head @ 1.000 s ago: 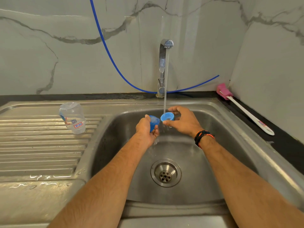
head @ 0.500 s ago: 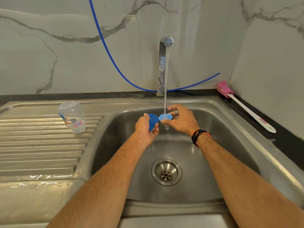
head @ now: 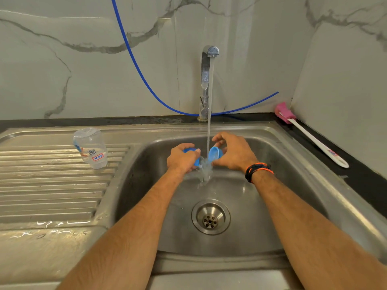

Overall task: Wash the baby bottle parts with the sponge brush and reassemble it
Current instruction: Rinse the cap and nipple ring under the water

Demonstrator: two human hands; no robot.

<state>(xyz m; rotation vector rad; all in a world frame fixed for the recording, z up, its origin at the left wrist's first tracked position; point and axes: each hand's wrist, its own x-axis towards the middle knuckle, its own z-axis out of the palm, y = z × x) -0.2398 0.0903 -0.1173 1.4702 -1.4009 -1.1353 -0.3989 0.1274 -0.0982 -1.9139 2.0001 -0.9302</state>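
Two blue parts sit under the stream mid-sink, your right hand (head: 234,152) pinching the tilted cap (head: 215,154), left hand (head: 181,161) gripping the ring (head: 193,156), bottle (head: 90,147) on the drainboard's far-left corner.

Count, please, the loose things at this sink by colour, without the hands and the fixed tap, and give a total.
Blue: 2, the blue cap in the left hand and the light blue ring in the right hand
Clear: 1, the bottle body on the drainboard
Pink and white: 1, the sponge brush
Total: 4
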